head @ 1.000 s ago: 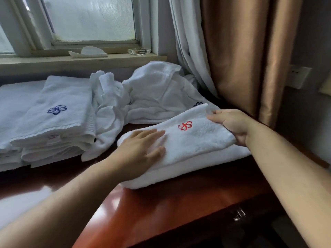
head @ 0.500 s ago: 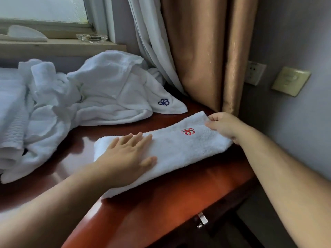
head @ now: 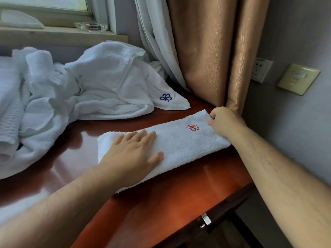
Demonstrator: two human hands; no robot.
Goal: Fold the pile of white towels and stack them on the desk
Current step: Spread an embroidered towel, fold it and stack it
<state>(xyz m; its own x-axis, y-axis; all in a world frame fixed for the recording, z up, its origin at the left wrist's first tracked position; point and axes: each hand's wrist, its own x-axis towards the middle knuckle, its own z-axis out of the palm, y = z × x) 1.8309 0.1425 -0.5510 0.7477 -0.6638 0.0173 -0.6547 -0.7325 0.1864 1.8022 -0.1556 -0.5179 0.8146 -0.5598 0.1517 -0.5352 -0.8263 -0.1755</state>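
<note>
The towel [head: 188, 145], marked with a red emblem, lies on the worktop [head: 161, 203] near its front right corner, folded into a long strip. The left hand [head: 132, 154] presses flat on one end, fingers straight and released. The right hand [head: 225, 122] pinches the other end's far corner, fingers curled. This towel looks part-folded, probably with a crosswise fold left. Beyond it a rumpled pile [head: 100, 83] waits unfolded. A folded stack [head: 9, 104] shows at the left edge, so the task seems roughly midway.
</note>
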